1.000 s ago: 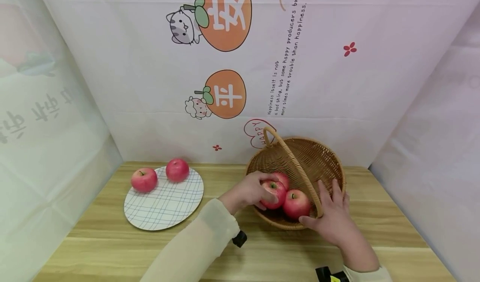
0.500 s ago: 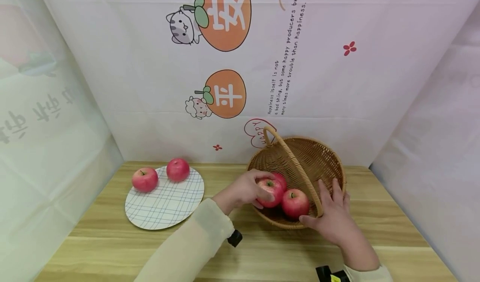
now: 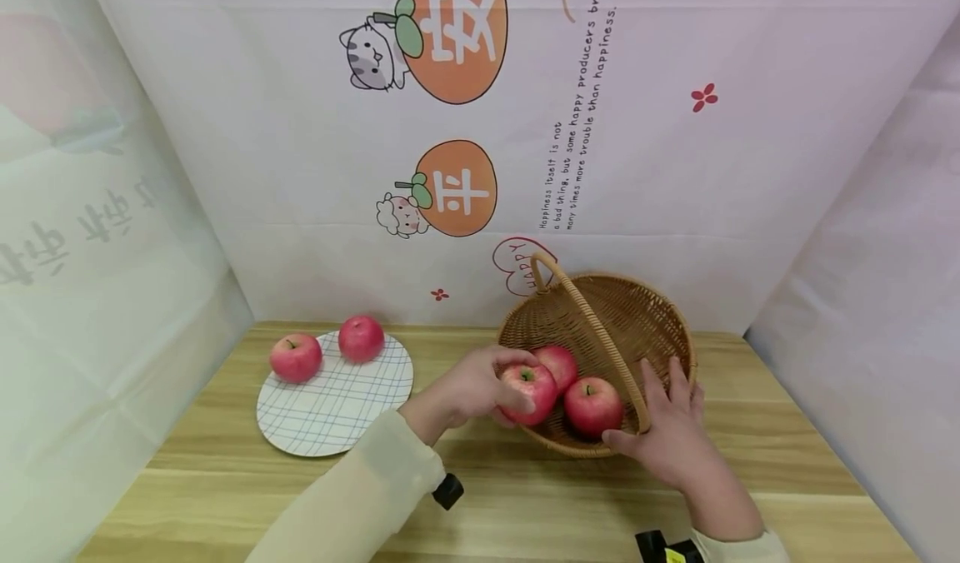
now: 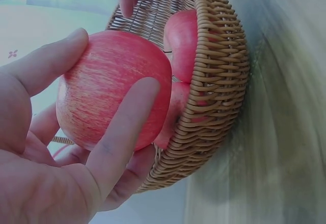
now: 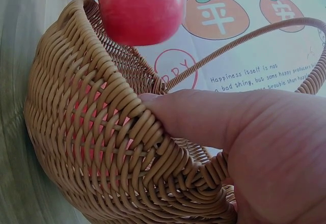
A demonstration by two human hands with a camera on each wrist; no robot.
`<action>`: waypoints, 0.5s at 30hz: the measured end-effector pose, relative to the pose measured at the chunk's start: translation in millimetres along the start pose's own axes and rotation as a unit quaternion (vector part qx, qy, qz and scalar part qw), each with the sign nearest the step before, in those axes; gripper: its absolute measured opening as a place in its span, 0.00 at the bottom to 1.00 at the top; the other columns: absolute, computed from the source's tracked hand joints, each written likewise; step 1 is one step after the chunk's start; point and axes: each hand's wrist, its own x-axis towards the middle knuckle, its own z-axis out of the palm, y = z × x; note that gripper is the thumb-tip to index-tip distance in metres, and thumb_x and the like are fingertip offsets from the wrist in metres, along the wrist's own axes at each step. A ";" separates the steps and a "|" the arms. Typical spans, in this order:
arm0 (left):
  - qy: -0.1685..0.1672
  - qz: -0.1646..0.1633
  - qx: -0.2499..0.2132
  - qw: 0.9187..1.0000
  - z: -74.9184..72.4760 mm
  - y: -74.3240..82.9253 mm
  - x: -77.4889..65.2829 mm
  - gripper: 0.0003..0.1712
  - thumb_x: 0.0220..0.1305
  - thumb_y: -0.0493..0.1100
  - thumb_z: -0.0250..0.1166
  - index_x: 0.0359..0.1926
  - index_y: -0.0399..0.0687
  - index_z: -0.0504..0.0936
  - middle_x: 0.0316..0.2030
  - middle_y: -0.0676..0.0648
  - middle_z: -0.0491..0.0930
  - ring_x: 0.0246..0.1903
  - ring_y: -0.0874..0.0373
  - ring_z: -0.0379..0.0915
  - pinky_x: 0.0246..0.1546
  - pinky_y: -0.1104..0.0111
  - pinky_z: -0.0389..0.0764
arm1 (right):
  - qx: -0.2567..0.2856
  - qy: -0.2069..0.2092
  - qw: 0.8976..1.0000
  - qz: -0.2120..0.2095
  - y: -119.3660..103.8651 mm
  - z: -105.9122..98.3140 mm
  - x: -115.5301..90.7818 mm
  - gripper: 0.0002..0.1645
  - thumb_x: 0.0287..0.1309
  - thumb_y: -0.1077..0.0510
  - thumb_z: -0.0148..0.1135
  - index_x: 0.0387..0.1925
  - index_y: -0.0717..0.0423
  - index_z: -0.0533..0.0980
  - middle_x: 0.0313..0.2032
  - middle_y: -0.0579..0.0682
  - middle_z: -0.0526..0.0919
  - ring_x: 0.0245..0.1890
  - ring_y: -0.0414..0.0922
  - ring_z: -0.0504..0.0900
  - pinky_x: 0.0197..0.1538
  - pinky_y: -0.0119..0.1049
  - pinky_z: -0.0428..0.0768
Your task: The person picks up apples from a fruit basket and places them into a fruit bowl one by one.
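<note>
My left hand (image 3: 476, 384) grips a red apple (image 4: 112, 89) with fingers and thumb around its sides. In the left wrist view this apple is up at rim height, overlapping the edge of the wicker basket (image 4: 221, 76). Two more red apples, one at the back (image 3: 558, 366) and one at the front (image 3: 593, 407), lie inside the basket. My right hand (image 3: 675, 442) holds the basket at its front right, by the foot of the arched handle (image 3: 592, 317). Its thumb (image 5: 188, 114) lies on the rim, and its fingers reach over the inner side.
Left on the wooden table (image 3: 480, 513) lies a round white plate (image 3: 333, 413) with a blue grid. Two red apples, a left one (image 3: 296, 357) and a right one (image 3: 362, 339), sit near its far edge. A printed white cloth (image 3: 622, 146) stands close behind the basket.
My left hand has drawn its apple a little to the left, away from the other two and toward the basket's left rim. The right hand has kept its place on the basket.
</note>
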 end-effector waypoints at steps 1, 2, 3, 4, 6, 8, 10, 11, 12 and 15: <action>-0.002 0.000 -0.004 1.000 -0.9 -0.5 -1.9 0.32 0.48 0.25 0.74 0.54 0.49 0.83 0.59 0.45 0.66 0.40 0.46 0.79 0.34 0.44 0.84 | 0.000 0.000 1.000 0.000 0.4 0.1 0.0 0.72 0.51 0.41 0.76 0.77 0.64 0.37 0.72 0.71 0.20 0.64 0.82 0.21 0.54 0.83 0.48; -0.004 0.000 -0.006 1.000 -1.9 -0.8 -4.0 0.31 0.48 0.25 0.74 0.55 0.49 0.83 0.59 0.45 0.66 0.39 0.46 0.79 0.34 0.44 0.84 | 0.000 0.000 1.000 -0.001 0.7 0.1 0.1 0.73 0.51 0.41 0.76 0.77 0.64 0.37 0.72 0.71 0.20 0.64 0.82 0.21 0.54 0.83 0.47; -0.005 -0.001 -0.008 1.000 -3.1 -1.0 -6.2 0.31 0.48 0.26 0.74 0.55 0.49 0.82 0.59 0.44 0.67 0.39 0.46 0.80 0.35 0.45 0.84 | 0.000 0.000 1.000 -0.001 1.1 0.2 0.1 0.73 0.51 0.41 0.76 0.77 0.64 0.37 0.72 0.71 0.20 0.64 0.82 0.20 0.54 0.83 0.47; -0.005 -0.001 -0.008 1.000 -4.5 -1.2 -8.4 0.31 0.49 0.26 0.74 0.55 0.50 0.82 0.58 0.44 0.68 0.39 0.46 0.80 0.35 0.45 0.84 | 0.000 -0.001 1.000 -0.001 1.3 0.2 0.1 0.73 0.51 0.41 0.76 0.77 0.64 0.37 0.72 0.71 0.19 0.63 0.82 0.20 0.54 0.83 0.47; -0.002 -0.001 -0.010 1.000 -7.6 -1.4 -13.1 0.30 0.49 0.27 0.74 0.55 0.50 0.82 0.57 0.43 0.69 0.39 0.45 0.80 0.36 0.46 0.85 | 0.001 0.000 1.000 -0.002 1.8 0.4 0.1 0.73 0.51 0.41 0.76 0.77 0.64 0.37 0.72 0.71 0.19 0.63 0.82 0.20 0.54 0.83 0.47; 0.005 0.000 -0.006 1.000 -11.1 -1.8 -18.3 0.29 0.49 0.27 0.74 0.54 0.50 0.83 0.57 0.43 0.70 0.40 0.45 0.79 0.35 0.48 0.85 | 0.001 0.001 1.000 -0.003 2.1 0.5 0.0 0.73 0.51 0.41 0.76 0.77 0.64 0.37 0.72 0.71 0.19 0.63 0.82 0.20 0.55 0.83 0.46; 0.014 0.002 -0.005 1.000 -14.9 -3.0 -23.9 0.29 0.49 0.27 0.74 0.53 0.49 0.83 0.58 0.43 0.69 0.42 0.45 0.79 0.34 0.50 0.86 | 0.000 0.002 1.000 -0.004 2.1 0.4 -0.2 0.73 0.51 0.41 0.76 0.77 0.64 0.37 0.72 0.72 0.20 0.63 0.83 0.21 0.55 0.83 0.46; 0.018 0.004 -0.008 1.000 -16.9 -3.7 -26.9 0.29 0.49 0.27 0.74 0.54 0.48 0.83 0.58 0.43 0.68 0.43 0.45 0.78 0.34 0.51 0.86 | 0.001 0.001 1.000 -0.004 1.9 0.3 -0.3 0.73 0.51 0.41 0.76 0.77 0.64 0.37 0.72 0.72 0.20 0.63 0.83 0.21 0.55 0.83 0.46; 0.021 0.003 -0.011 1.000 -19.1 -4.2 -30.1 0.30 0.48 0.26 0.74 0.54 0.47 0.83 0.59 0.43 0.67 0.44 0.45 0.78 0.34 0.51 0.86 | 0.000 0.001 1.000 -0.004 1.7 0.1 -0.4 0.73 0.51 0.41 0.76 0.77 0.64 0.37 0.72 0.72 0.20 0.63 0.83 0.21 0.55 0.83 0.46; 0.027 0.003 -0.024 0.999 -26.9 -5.1 -40.1 0.31 0.48 0.25 0.73 0.56 0.45 0.81 0.61 0.42 0.65 0.47 0.44 0.76 0.35 0.50 0.86 | 0.003 0.000 1.000 -0.004 0.5 -0.5 -0.6 0.73 0.51 0.41 0.76 0.77 0.64 0.37 0.72 0.72 0.19 0.63 0.83 0.20 0.54 0.83 0.46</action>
